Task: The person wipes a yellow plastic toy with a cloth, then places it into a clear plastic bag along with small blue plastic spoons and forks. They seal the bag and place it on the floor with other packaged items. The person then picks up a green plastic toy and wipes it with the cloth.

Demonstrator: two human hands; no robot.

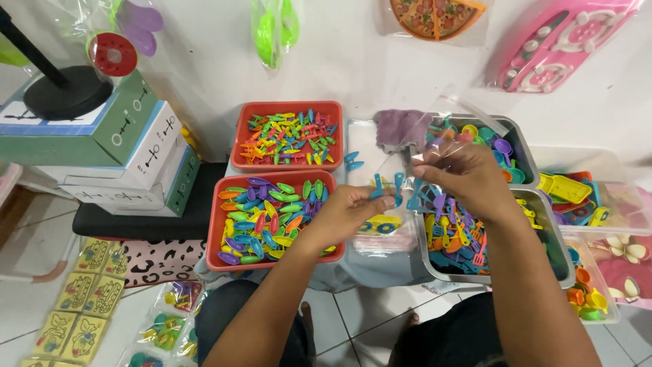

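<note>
Currently, head view: the left hand (346, 211) pinches two small blue toy utensils (388, 185) upright by their stems, tips aimed at the mouth of a clear plastic bag (435, 129). The right hand (468, 177) grips the bag's edge and lifts it, holding the mouth wide. Bag hangs between the red trays and the grey tub (543, 224), presumably so every supply sits within easy reach. Near red tray (217, 224) holds coloured spoon-like pieces; far red tray (239, 136) holds thinner pieces. Tub holds mixed utensils. Sorting by kind seemingly speeds the picking.

Blue toy utensils (387, 185) inside clear bag (435, 129)
</note>
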